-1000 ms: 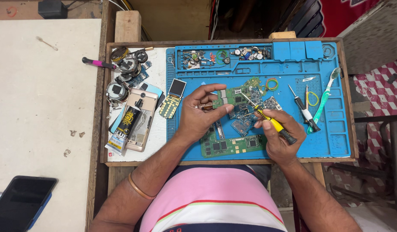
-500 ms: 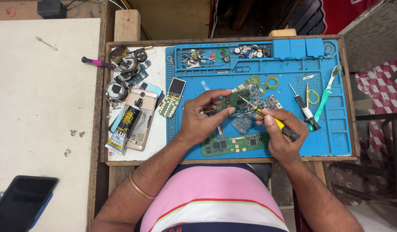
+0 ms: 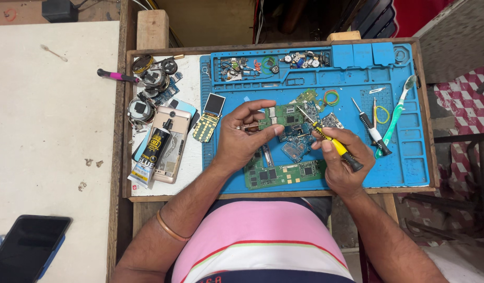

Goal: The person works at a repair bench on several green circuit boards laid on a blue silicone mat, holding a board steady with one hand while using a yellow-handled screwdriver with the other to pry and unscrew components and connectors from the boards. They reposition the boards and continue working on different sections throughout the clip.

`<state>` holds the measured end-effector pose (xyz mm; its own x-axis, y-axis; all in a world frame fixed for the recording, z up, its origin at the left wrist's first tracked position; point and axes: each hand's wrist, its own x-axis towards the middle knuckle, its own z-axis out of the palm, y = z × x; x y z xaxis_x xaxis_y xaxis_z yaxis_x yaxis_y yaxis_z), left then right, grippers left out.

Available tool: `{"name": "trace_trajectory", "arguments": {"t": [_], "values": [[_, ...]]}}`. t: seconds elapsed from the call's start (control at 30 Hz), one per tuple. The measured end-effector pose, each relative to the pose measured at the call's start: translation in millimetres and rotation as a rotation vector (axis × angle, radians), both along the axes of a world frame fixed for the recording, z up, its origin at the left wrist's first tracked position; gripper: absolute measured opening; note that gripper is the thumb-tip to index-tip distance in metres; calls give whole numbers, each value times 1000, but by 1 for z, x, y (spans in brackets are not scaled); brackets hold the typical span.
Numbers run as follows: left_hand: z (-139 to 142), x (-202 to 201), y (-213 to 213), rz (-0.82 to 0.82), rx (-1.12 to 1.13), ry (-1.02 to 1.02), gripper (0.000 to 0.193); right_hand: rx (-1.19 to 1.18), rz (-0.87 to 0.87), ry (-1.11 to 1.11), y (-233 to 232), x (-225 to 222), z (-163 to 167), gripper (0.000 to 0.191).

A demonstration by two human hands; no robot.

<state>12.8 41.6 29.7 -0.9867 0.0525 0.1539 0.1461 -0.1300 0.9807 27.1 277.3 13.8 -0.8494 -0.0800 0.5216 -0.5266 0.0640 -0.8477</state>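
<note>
Since a moment ago the screwdriver tip has edged closer to the raised board. The left hand (image 3: 241, 137) has its fingers pinched on a small green circuit board (image 3: 280, 116), lifted clear of the blue repair mat (image 3: 410, 157), likely for access. The right hand (image 3: 342, 157) grips a yellow-handled screwdriver (image 3: 331, 140) like a pen, tip at the board's edge. More boards lie beneath; a keypad phone (image 3: 209, 119) and glue tube (image 3: 150, 156) sit left on the surface.

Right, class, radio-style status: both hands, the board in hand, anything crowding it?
Left hand pinching small green circuit board above blue mat. Right hand gripping yellow-handled screwdriver, tip at board. More boards lie underneath.
</note>
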Motion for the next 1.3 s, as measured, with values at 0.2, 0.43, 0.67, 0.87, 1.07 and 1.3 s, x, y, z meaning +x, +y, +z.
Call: {"name": "trace_trajectory", "arguments": {"t": [0.2, 0.43, 0.67, 0.87, 1.07, 1.3], "values": [[0, 0, 0, 4, 3, -3, 44, -1, 25, -11, 1, 1, -1, 17], [-1, 6, 4, 12, -118, 103, 43, -9, 38, 10, 2, 2, -2, 16], [-3, 5, 3, 40, -153, 151, 43, -36, 17, -29, 0, 1, -3, 17], [-3, 6, 2, -29, -87, 141, 41, -9, 46, -6, 1, 3, -2, 18], [0, 6, 3, 34, -155, 97, 44, -49, 25, -26, -1, 1, 0, 16], [1, 8, 3, 28, -186, 136, 43, 235, -32, 130, -2, 5, 7, 19]]}}
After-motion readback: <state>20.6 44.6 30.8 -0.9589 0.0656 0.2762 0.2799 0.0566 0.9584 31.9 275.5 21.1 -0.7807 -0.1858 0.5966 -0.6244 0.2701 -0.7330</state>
